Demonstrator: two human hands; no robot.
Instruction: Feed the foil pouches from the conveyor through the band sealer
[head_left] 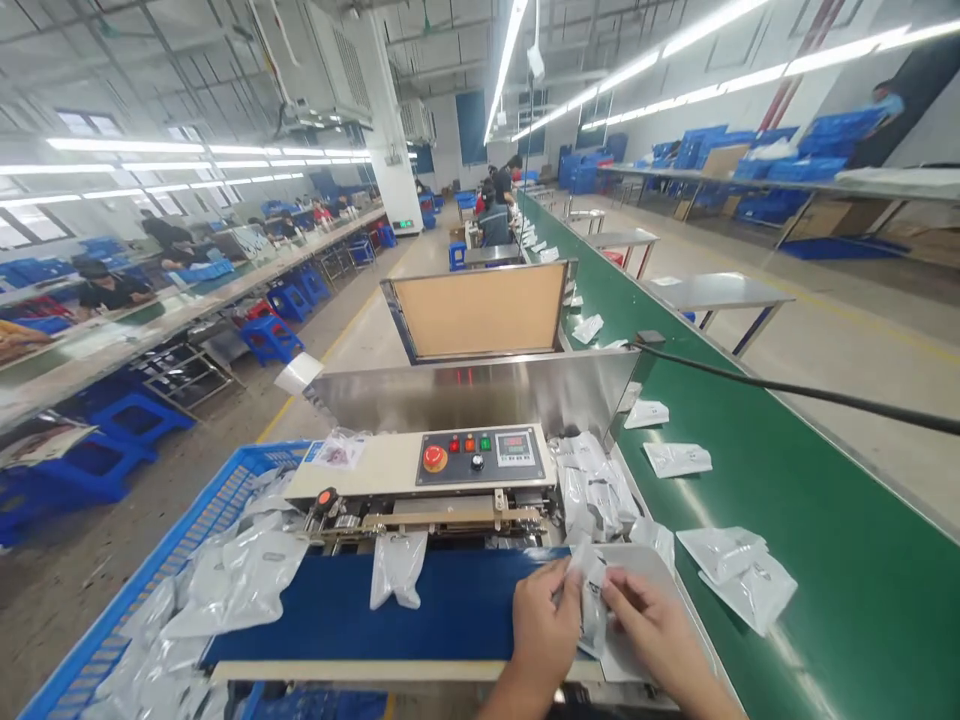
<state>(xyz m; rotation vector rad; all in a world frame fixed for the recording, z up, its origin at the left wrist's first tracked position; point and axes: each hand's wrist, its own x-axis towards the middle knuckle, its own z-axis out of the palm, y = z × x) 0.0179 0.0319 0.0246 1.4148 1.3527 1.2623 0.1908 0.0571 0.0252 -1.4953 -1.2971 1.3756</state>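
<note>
Between my two hands is a small white plastic pouch (592, 612), held over the right end of a blue conveyor belt. My left hand (546, 615) pinches its upper left side, with the thumb on top. On its right edge, the fingers of my right hand (646, 612) are closed. Another white pouch (399, 568) hangs from the sealing machine (420, 470) with its lower part on the blue belt (322, 600). A white tray (649, 565) lies under and beside my right hand. Several pouches (596, 480) are heaped just beyond it.
A blue basket (247, 450) full of white pouches stands at the left. On the right runs a long green conveyor (810, 520) carrying scattered pouches, with a black cable (787, 390) across it. A metal-framed board (484, 312) rises behind the machine. People sit at far benches.
</note>
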